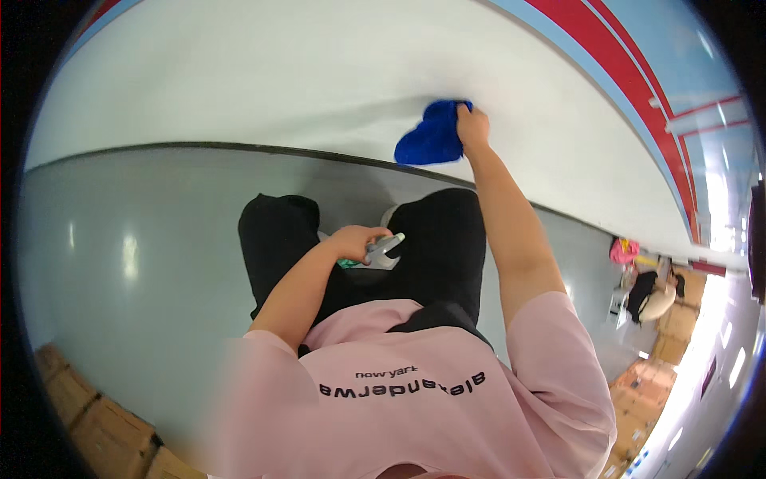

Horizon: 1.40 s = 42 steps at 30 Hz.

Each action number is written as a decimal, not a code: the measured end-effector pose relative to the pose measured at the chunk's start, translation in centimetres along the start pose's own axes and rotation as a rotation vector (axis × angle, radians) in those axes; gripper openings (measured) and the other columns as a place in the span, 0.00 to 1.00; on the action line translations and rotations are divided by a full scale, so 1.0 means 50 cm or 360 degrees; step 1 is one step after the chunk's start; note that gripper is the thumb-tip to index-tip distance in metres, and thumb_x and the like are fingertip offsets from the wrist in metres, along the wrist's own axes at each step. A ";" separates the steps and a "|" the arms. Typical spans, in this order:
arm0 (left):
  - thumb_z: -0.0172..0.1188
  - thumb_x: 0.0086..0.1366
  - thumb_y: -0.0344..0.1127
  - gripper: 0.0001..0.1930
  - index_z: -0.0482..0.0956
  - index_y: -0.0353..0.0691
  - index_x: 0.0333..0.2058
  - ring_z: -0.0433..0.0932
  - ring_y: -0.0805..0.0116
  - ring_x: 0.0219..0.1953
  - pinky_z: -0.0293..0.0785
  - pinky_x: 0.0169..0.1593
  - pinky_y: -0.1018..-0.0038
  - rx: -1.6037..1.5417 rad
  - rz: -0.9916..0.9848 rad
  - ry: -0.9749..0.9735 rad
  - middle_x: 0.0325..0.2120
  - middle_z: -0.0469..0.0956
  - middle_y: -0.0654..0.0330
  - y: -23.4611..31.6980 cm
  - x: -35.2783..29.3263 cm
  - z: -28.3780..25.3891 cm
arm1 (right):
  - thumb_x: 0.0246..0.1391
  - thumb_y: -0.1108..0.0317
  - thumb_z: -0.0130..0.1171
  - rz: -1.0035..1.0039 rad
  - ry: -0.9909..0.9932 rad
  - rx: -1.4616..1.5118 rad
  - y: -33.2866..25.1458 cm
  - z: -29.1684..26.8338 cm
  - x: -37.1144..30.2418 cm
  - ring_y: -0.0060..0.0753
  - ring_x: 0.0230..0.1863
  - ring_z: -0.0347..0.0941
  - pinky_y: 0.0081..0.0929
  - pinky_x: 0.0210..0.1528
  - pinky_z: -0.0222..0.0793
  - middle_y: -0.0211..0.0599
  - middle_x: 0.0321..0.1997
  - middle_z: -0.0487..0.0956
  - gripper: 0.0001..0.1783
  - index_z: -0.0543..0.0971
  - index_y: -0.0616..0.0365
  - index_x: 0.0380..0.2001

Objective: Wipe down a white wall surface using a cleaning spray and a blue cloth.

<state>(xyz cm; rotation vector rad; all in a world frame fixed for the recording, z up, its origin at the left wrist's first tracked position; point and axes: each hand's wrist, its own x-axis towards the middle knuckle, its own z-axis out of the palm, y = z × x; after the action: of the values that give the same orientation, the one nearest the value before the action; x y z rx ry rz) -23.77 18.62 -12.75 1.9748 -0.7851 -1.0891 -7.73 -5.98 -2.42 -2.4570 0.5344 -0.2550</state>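
My right hand (474, 128) is stretched forward, closed on the edge of a blue cloth (435, 137). The cloth lies against the white wall panel (319, 76), near its dark bottom edge, and hangs out to the left of my fingers. Between my knees, my left hand (357, 242) is closed around what looks like a spray bottle with a pale grey and white head (387, 247). A bit of green shows beneath that hand; the bottle's body is mostly hidden.
Grey floor (152, 239) runs along the panel's foot. Cardboard boxes (112, 435) stand at the lower left, and more boxes (638, 399) at the right. Another person (654, 297) is far off at the right, close to a pink item (624, 251). Red and blue stripes (622, 56) border the panel.
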 end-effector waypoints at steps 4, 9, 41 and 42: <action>0.66 0.32 0.28 0.44 0.60 0.58 0.53 0.74 0.57 0.37 0.68 0.39 0.66 -0.0038 0.0088 0.0048 0.30 0.74 0.59 0.014 0.002 -0.001 | 0.46 0.57 0.48 0.0084 -0.0217 0.0072 0.091 0.061 0.000 0.49 0.35 0.71 0.38 0.39 0.64 0.54 0.31 0.75 0.21 0.75 0.68 0.30; 0.62 0.33 0.31 0.42 0.61 0.54 0.53 0.74 0.60 0.32 0.67 0.37 0.70 -0.0356 0.0244 0.0374 0.27 0.74 0.60 0.002 -0.014 -0.012 | 0.48 0.63 0.53 0.0278 -0.0613 0.0722 0.005 0.144 -0.054 0.32 0.32 0.72 0.29 0.33 0.67 0.41 0.32 0.75 0.16 0.73 0.66 0.35; 0.62 0.36 0.30 0.37 0.63 0.58 0.50 0.74 0.63 0.31 0.67 0.34 0.70 -0.0326 0.0450 0.0251 0.26 0.74 0.65 0.075 0.009 -0.028 | 0.54 0.68 0.48 0.0285 -0.1053 0.1870 -0.498 0.062 -0.094 0.34 0.38 0.72 0.31 0.41 0.68 0.42 0.37 0.74 0.14 0.69 0.68 0.39; 0.62 0.36 0.30 0.37 0.63 0.58 0.50 0.74 0.63 0.31 0.67 0.34 0.70 -0.0322 0.0452 0.0238 0.26 0.74 0.65 0.075 0.011 -0.027 | 0.54 0.67 0.47 0.0221 -0.1052 0.1857 -0.506 0.066 -0.094 0.34 0.40 0.71 0.31 0.43 0.68 0.42 0.39 0.74 0.14 0.69 0.68 0.39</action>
<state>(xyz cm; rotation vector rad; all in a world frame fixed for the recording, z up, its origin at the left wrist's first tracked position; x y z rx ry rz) -22.92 16.55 -9.38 1.6930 -0.8119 -0.8106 -3.00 16.37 9.83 -1.2359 0.1553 0.2545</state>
